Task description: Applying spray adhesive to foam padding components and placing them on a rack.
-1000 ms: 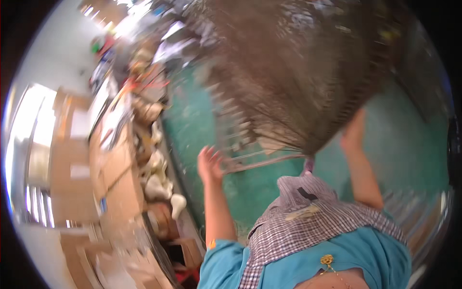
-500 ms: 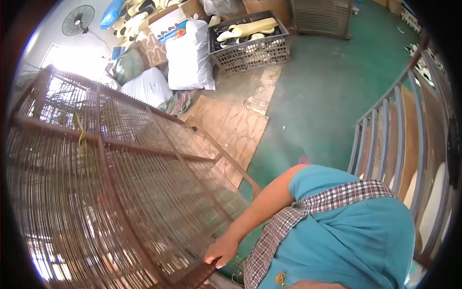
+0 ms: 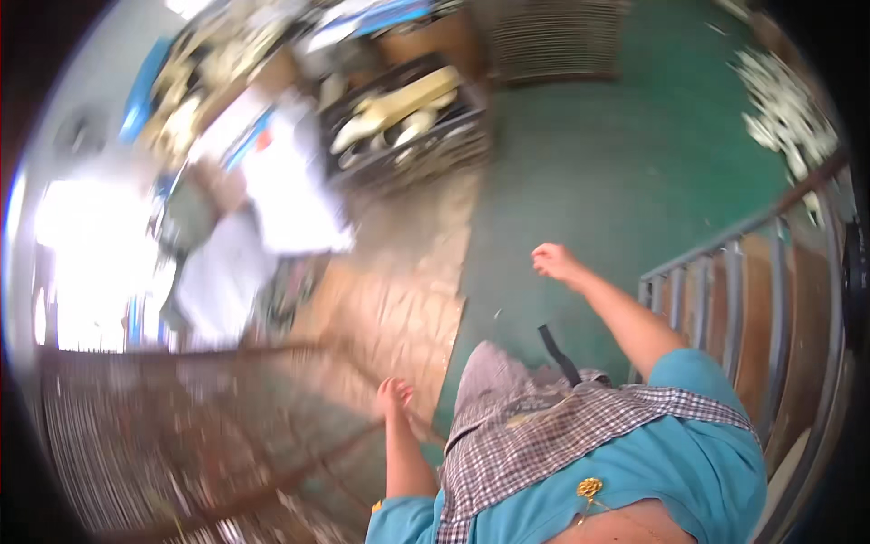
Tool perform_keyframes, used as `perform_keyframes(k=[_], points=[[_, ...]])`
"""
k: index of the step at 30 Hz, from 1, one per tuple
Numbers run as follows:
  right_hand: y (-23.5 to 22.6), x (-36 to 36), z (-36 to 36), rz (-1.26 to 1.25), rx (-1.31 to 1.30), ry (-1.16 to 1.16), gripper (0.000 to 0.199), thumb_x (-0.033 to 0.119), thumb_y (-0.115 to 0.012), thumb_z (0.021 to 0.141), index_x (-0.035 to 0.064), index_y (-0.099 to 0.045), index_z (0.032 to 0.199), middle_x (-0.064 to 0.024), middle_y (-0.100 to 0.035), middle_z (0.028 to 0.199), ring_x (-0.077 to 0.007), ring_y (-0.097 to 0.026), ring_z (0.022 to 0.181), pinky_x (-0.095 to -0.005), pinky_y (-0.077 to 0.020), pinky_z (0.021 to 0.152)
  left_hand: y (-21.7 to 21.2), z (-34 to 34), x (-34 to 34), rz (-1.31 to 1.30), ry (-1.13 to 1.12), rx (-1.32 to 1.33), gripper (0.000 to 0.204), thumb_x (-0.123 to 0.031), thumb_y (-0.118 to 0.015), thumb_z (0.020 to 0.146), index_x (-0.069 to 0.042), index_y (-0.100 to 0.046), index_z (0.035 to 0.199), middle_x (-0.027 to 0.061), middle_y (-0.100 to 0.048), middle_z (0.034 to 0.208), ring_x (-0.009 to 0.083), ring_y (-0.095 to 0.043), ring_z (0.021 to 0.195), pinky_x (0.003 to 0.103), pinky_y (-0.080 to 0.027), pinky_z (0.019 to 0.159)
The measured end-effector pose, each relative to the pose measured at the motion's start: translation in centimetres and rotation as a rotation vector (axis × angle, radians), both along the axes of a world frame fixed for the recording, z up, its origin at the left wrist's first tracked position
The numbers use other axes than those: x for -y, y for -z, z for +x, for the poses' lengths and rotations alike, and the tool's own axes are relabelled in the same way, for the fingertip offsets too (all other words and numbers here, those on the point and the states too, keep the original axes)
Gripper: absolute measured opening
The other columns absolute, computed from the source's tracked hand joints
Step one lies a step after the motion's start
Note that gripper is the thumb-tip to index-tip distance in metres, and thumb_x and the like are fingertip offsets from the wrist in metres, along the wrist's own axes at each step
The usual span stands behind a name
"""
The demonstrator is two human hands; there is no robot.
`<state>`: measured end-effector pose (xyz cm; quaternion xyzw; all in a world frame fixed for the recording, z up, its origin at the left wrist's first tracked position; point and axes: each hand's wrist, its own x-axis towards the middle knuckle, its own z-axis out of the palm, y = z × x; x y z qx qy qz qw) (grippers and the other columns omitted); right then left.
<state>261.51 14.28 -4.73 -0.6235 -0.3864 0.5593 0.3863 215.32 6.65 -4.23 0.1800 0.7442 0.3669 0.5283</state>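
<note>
Left hand: I see my left hand point(image 3: 394, 396) with fingers loosely open, at the near right edge of the rusty brown wire-mesh cage point(image 3: 181, 444); touching or not, I cannot tell.
Right hand: my right hand point(image 3: 555, 261) is half curled, holding nothing, over the green floor point(image 3: 616, 163).
Cage: blurred, near left.

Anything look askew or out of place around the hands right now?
The big rusty wire cage lies tilted at lower left, not standing square. The left hand is at its frame; the picture is too blurred to tell a grip. The right hand is raised, empty, over the green floor. No spill shows.
</note>
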Motion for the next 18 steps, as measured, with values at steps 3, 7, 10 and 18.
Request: perform_keyframes(k=[3,7,10,18], points=[[0.1,-3.1,3.6,-0.037,-0.138,0.142,0.017,0.016,-0.050,0.085,0.0041,-0.056,0.095,-0.0057,-0.060,0.079,-0.0113,-0.057,0.064,-0.0251,-0.0475,0.057,2.2,1.8,-10.1,0.154,0.081,0.032,0.029,-0.019,-0.051,0.083,-0.003,-0.047,0.107,0.0120,-0.059,0.088,0.0236,-0.060,0.067,0.033,-0.051,0.055],[1.6,-6.2,10.8,-0.287,-0.094,0.252,0.018,0.019,-0.050,0.085,0.0049,-0.056,0.094,-0.0054,-0.060,0.074,-0.0111,-0.056,0.058,-0.0244,-0.0446,0.049,6.2,9.3,-22.9,-0.122,0.295,0.211,0.039,-0.028,-0.049,0.084,-0.003,-0.042,0.113,0.0143,-0.053,0.109,0.0344,-0.058,0.079,0.044,-0.047,0.065],[1.0,-9.2,16.4,-0.395,-0.075,0.403,0.018,0.019,-0.051,0.084,0.0053,-0.057,0.093,-0.0051,-0.060,0.072,-0.0114,-0.056,0.056,-0.0244,-0.0441,0.046,6.8,16.4,-33.0,-0.194,0.385,0.234,0.043,-0.030,-0.045,0.085,-0.004,-0.038,0.119,0.0149,-0.047,0.118,0.0365,-0.057,0.084,0.046,-0.047,0.068],[3.2,-15.3,30.6,-0.336,-0.026,0.721,0.015,0.020,-0.052,0.083,0.0072,-0.058,0.087,-0.0055,-0.062,0.073,-0.0128,-0.057,0.053,-0.0261,-0.0456,0.046,4.1,43.1,-57.3,-0.050,0.661,0.185,0.031,-0.019,-0.053,0.079,-0.005,-0.046,0.107,0.0135,-0.059,0.090,0.0277,-0.060,0.062,0.033,-0.048,0.050]])
